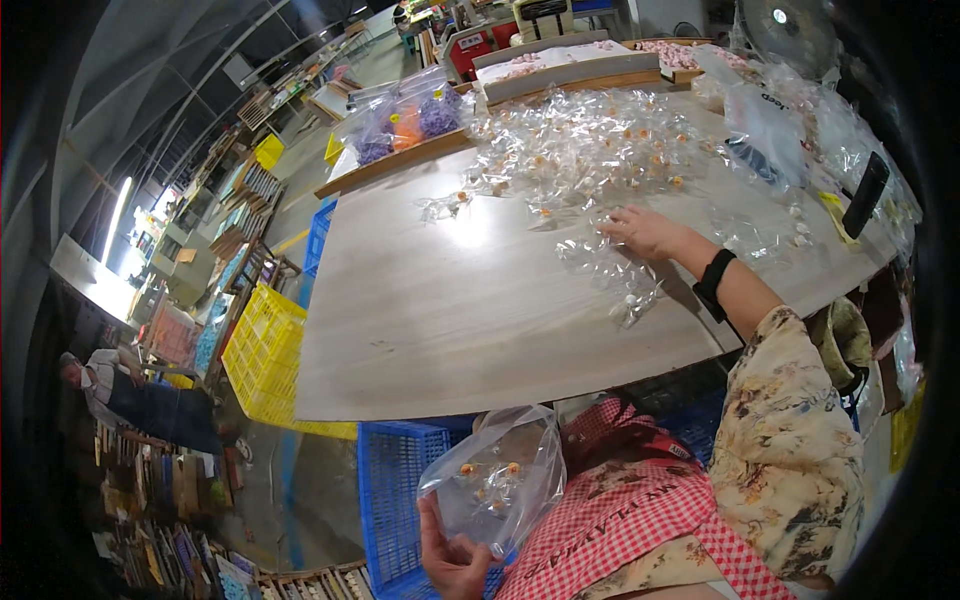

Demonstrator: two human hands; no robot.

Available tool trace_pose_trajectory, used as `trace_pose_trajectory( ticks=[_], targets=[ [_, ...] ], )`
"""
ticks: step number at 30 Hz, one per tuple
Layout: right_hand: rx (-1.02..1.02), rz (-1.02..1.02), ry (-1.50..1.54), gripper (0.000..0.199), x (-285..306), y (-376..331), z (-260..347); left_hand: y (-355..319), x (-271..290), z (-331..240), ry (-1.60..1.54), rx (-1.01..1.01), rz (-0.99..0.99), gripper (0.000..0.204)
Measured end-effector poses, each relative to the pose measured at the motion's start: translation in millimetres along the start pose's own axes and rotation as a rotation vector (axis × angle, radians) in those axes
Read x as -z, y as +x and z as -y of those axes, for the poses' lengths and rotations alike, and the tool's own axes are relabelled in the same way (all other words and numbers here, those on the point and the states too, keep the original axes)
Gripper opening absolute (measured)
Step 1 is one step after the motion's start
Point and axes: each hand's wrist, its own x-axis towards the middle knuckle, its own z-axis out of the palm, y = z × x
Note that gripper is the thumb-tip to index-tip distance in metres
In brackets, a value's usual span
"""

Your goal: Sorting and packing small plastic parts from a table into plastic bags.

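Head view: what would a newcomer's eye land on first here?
First, the heap of small clear packets with orange bits spread over the far half of the pale wooden table, where the right hand rests at its near edge. Next, the left hand at the bottom holds up a clear plastic bag with a few orange pieces inside. Yellow crates stand left of the table.

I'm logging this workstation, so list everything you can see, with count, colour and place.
table: one, pale wood, centre
small packets: a heap, too many to count, clear with orange bits, far side of table
big bag: one, clear, a few packets inside, below table's near edge
crates: one blue under the table, one yellow to its left
apron: one, red check, lower right
left hand: holds the big bag from below
right hand: black wristband, rests on packets on the table
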Motion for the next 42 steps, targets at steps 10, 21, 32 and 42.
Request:
trace_pose_trajectory(
  ticks=[10,21,32,42],
  targets=[
    [-0.128,-0.122,0.091,0.036,10,-32,-41,0,-4,-2,0.029,0.064,0.014,0.088],
    [0.774,0.564,0.869,0.044,49,-35,317,7,-19,-25,0.042,-0.15,0.094,0.09],
    [0.587,0.083,1.023,0.028,62,-59,264,-6,-9,-40,-0.003,-0.026,-0.067,0.089],
    [-0.732,-0.36,-0.31,0.04,55,-148,-1,-1,-12,-44,-0.043,-0.063,-0.053,0.086]
  ],
)
